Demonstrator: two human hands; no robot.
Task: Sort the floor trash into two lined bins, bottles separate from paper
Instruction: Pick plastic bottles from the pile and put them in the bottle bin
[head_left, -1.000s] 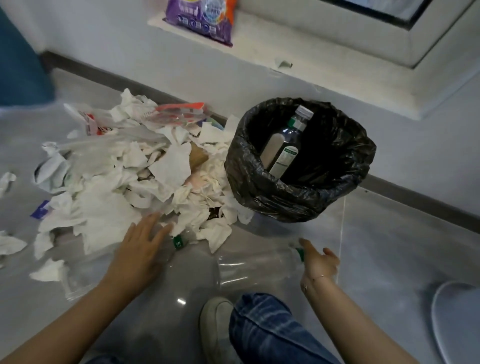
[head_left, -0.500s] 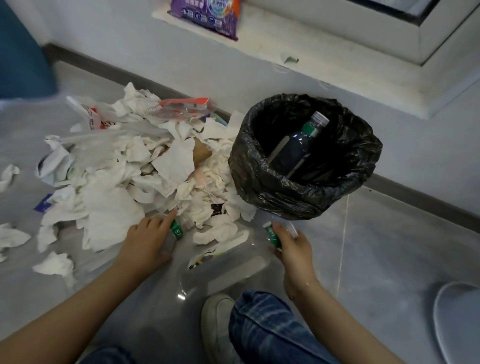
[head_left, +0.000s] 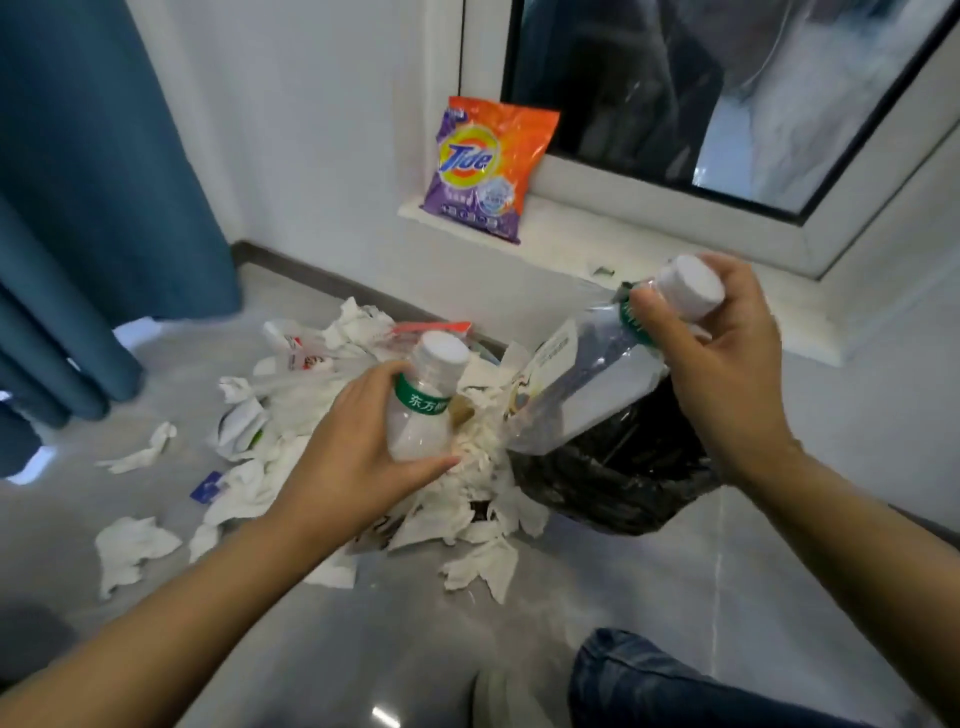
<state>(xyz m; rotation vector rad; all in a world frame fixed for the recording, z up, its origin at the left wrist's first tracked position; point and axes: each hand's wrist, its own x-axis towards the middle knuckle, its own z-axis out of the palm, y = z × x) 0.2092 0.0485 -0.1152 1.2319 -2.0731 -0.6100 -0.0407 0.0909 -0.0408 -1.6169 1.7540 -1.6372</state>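
Two bottles are up off the floor (head_left: 675, 597) at once, and most of the job is left as I read it. Biggest thing in my view is the heap of crumpled paper (head_left: 291, 457), spread across the grey tiles between the blue curtain (head_left: 93, 208) and the black-lined bin (head_left: 618, 493), with stray scraps lying loose nearer me; none of it looks sorted yet. I see only that one bin, and its inside is hidden behind the bottle held over it, so I cannot say what it already holds; a second bin is not in view. My right hand (head_left: 727, 353) is curled tight round the neck of the large clear bottle (head_left: 587, 384), which tilts with its base low over the bin's rim. My left hand (head_left: 358, 441) is wrapped round the body of the small clear bottle (head_left: 423, 410), held upright above the paper pile, just beside the bin. On the window ledge (head_left: 649, 249) behind stands a detergent bag (head_left: 483, 166), apart from the trash. I judge both bottles are about to drop, then the paper remains.
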